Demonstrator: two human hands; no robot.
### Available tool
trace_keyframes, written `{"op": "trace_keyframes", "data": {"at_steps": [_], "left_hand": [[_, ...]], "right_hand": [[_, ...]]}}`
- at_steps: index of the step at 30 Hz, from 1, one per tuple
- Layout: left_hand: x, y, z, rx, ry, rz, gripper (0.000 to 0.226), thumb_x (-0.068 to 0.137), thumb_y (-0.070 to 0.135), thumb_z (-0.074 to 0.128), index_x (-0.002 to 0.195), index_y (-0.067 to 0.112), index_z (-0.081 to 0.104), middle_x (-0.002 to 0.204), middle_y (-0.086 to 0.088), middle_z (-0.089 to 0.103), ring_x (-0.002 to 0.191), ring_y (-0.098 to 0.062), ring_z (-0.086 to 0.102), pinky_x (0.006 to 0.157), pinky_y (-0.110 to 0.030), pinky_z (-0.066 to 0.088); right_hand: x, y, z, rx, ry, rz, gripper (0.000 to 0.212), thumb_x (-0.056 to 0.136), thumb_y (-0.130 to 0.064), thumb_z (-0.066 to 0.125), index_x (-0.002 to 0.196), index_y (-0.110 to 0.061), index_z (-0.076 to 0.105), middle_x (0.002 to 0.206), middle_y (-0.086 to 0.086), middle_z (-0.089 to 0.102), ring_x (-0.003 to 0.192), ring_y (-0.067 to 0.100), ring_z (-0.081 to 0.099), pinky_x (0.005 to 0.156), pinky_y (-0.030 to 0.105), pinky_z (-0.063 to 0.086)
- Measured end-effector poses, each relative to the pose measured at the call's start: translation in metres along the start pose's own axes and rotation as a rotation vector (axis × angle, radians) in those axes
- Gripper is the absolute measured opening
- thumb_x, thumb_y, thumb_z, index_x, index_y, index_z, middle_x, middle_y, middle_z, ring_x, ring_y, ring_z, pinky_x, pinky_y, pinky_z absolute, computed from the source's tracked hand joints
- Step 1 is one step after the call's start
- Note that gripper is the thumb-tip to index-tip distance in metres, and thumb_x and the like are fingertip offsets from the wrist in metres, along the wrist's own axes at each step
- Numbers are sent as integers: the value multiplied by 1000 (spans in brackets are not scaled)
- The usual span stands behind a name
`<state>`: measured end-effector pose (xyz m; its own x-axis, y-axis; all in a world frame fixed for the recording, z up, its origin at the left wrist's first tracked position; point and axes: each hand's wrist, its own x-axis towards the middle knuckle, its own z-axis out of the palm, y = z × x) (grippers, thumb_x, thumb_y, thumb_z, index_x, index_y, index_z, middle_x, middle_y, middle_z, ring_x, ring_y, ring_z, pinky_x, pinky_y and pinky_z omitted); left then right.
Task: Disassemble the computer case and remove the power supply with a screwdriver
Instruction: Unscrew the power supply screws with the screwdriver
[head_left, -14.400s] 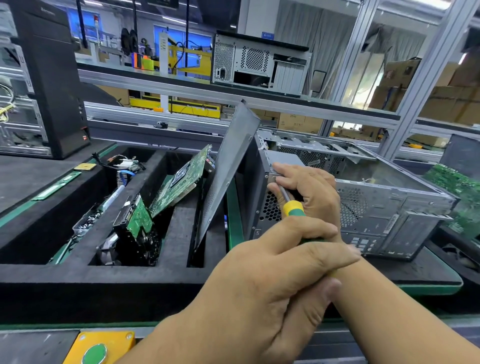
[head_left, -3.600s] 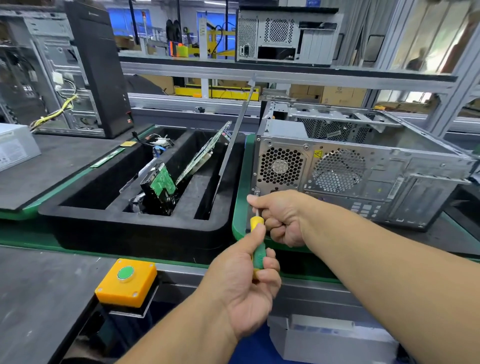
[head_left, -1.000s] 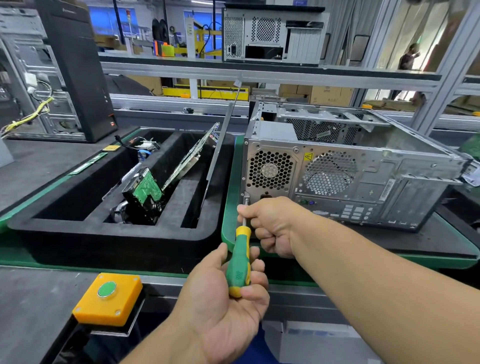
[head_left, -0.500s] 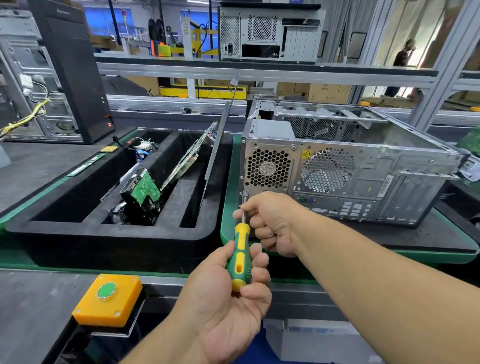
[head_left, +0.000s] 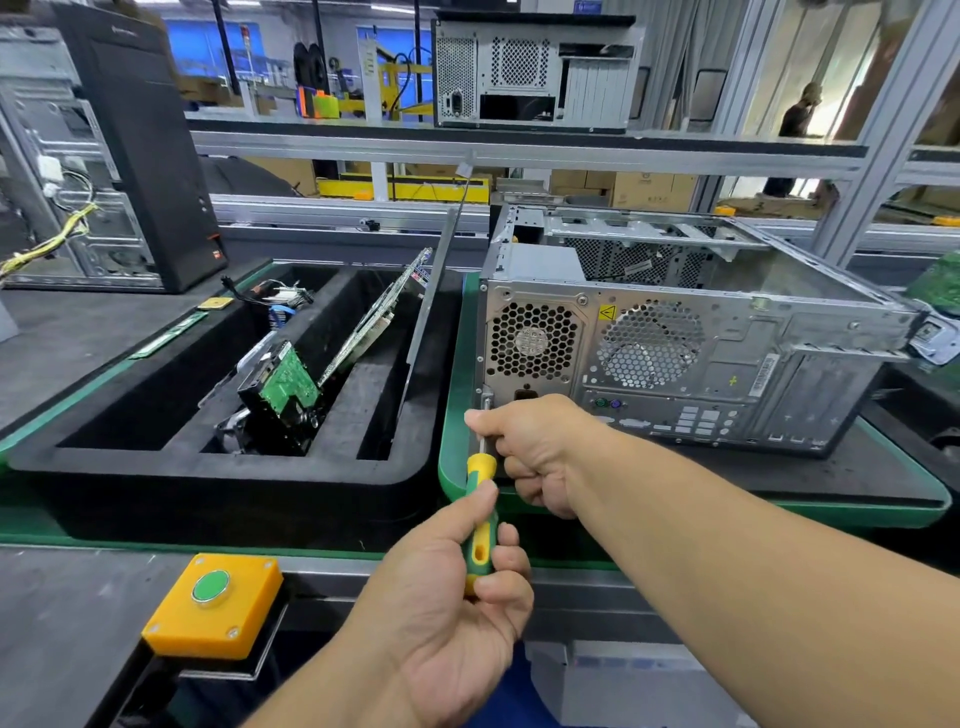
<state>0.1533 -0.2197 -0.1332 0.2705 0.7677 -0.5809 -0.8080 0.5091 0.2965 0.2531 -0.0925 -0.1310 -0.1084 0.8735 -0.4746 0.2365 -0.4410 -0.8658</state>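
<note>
I see my left hand (head_left: 457, 587) wrapped round the green-and-yellow plastic-handled screwdriver (head_left: 480, 519), my right hand (head_left: 535, 452) pinching its shaft at the open grey steel computer case (head_left: 675, 332), 12 o'clock. The boxy metal power supply (head_left: 535, 338) (heavy, rigid, I judge) wants gripping by its sides.

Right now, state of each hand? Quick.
Left hand: fingers curled round the handle of the screwdriver, holding it.
Right hand: fingers curled at the screwdriver's shaft, against the rear of the computer case; appears to pinch it.
</note>
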Motion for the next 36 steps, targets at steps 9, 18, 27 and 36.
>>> {"op": "trace_keyframes", "data": {"at_steps": [9,18,27,36], "left_hand": [[-1,7,0,-33,-30,-92,47,103,39,51,88,-1,71,71,-9,57,46,-13,46,28,-17,29],[4,3,-5,0,-34,-55,37,92,39,66,106,5,65,74,-10,53,52,-14,44,32,-19,31],[-1,4,5,-4,-19,-29,30,94,31,65,94,2,60,72,-14,57,49,-14,48,29,-19,32],[0,11,-1,-73,-82,-112,44,100,37,53,91,-2,73,72,-10,55,47,-13,45,28,-18,30]], "right_hand": [[-6,-8,-11,68,-183,54,30,103,-35,48,87,-19,66,50,-10,26,38,8,14,33,21,14],[-4,-9,-6,-53,-149,87,37,103,-48,56,77,-22,50,49,-7,25,41,9,12,37,21,15],[-6,-9,-9,4,-166,44,31,101,-44,61,80,-22,53,49,-8,24,40,9,12,39,22,11],[-4,-7,-17,45,-275,63,29,107,-33,50,87,-16,60,48,-9,25,37,7,13,38,20,10]]}}
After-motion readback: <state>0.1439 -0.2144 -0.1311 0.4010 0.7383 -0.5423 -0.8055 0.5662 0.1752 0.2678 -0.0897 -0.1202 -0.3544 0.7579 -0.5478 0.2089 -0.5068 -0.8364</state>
